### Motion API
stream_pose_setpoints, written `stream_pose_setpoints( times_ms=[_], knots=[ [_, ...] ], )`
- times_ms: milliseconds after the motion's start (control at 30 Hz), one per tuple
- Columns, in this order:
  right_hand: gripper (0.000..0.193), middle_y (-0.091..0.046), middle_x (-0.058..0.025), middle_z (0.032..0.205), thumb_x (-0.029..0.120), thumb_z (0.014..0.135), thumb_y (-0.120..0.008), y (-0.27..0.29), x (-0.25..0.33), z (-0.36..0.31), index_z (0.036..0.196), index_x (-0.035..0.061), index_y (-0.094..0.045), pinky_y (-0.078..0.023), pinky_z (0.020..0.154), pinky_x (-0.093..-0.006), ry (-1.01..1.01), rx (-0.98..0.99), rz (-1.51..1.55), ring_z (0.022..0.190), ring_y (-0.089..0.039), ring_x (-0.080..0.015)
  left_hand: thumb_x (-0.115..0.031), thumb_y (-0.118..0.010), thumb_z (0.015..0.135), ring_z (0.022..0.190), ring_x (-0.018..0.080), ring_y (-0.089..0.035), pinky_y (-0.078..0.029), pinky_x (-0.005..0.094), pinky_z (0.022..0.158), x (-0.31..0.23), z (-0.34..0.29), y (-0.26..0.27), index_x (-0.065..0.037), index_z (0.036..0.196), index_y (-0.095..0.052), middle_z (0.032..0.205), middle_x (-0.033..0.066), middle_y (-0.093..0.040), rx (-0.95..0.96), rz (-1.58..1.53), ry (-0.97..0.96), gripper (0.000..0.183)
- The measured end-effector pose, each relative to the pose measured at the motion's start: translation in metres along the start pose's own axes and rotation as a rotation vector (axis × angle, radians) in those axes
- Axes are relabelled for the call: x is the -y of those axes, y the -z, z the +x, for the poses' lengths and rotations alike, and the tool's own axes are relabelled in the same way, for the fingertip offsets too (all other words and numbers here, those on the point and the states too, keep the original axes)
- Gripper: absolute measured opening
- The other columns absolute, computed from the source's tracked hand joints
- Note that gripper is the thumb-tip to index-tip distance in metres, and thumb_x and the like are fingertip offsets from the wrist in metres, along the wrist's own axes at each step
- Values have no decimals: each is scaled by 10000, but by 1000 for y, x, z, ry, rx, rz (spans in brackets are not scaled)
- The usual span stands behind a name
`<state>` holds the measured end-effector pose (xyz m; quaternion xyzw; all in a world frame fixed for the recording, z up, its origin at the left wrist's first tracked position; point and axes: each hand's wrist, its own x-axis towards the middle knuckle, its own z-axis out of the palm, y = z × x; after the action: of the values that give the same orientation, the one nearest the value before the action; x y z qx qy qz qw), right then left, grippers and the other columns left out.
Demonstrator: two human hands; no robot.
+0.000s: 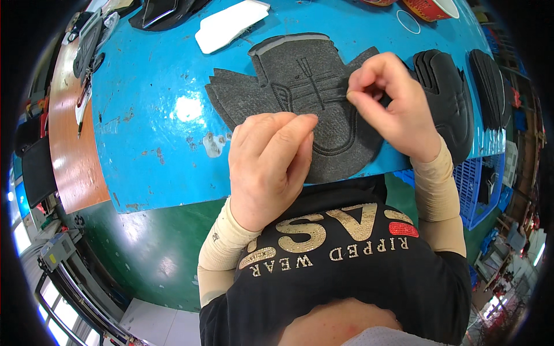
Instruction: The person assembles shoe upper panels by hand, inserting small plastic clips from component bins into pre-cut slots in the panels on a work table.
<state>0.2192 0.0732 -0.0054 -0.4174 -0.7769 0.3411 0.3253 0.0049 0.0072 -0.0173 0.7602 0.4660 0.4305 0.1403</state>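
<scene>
In front of me on the blue table lies a stack of dark grey, felt-like cut pieces point(334, 130) with stitched lines and a curved seam. My left hand point(268, 164) is over their near left part, thumb and fingers pinched together. Above their right side is my right hand point(395, 106), its thumb and index finger also meeting in a pinch. Whatever either pinch holds is too small or too hidden to make out. Part of the stack's right side is covered by the right hand.
Black padded pieces point(444, 104) lie stacked at the right, with another dark stack point(489, 89) beyond. A white sheet piece point(231, 26) rests at the back. Red tubs point(435, 7) stand far right. A blue crate point(479, 190) is below the table's right edge.
</scene>
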Motion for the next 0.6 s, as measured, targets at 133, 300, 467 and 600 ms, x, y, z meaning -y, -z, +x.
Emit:
stream_pose_setpoints(
  times_ms=[133, 300, 467, 600],
  knots=[
    [196, -592, -75, 785, -17, 844, -643, 0, 0, 4, 971, 39, -504, -503, 614, -295, 15, -58, -20, 669, -632, -208, 88, -689, 727, 783, 237, -606, -461, 330, 673, 3, -2, -3, -33, 999, -667, 884, 75, -641, -3, -12, -5, 299],
    [200, -591, -93, 799, -12, 842, -635, -3, -3, 12, 975, 42, -497, -497, 638, -336, 144, -77, -236, 718, -634, -273, 70, -695, 701, 778, 244, -595, -434, 349, 661, 6, -5, -7, -51, 995, -657, 871, 57, -634, -36, -9, -18, 320],
    [201, -581, -96, 805, -8, 841, -629, -12, -10, 17, 978, 50, -493, -482, 667, -371, 169, -65, -225, 745, -613, -293, 85, -660, 814, 830, 183, -657, -501, 275, 735, 3, -11, 2, -16, 1053, -653, 967, 92, -690, -125, -318, 293, 260],
    [196, -582, -97, 812, 1, 845, -627, -10, -11, 15, 979, 51, -494, -478, 678, -373, 153, -43, -197, 746, -605, -293, 88, -594, 902, 936, 112, -645, -521, 240, 790, 1, -7, 12, 34, 1114, -630, 1049, 94, -688, -161, -687, 447, 222]
  ],
)
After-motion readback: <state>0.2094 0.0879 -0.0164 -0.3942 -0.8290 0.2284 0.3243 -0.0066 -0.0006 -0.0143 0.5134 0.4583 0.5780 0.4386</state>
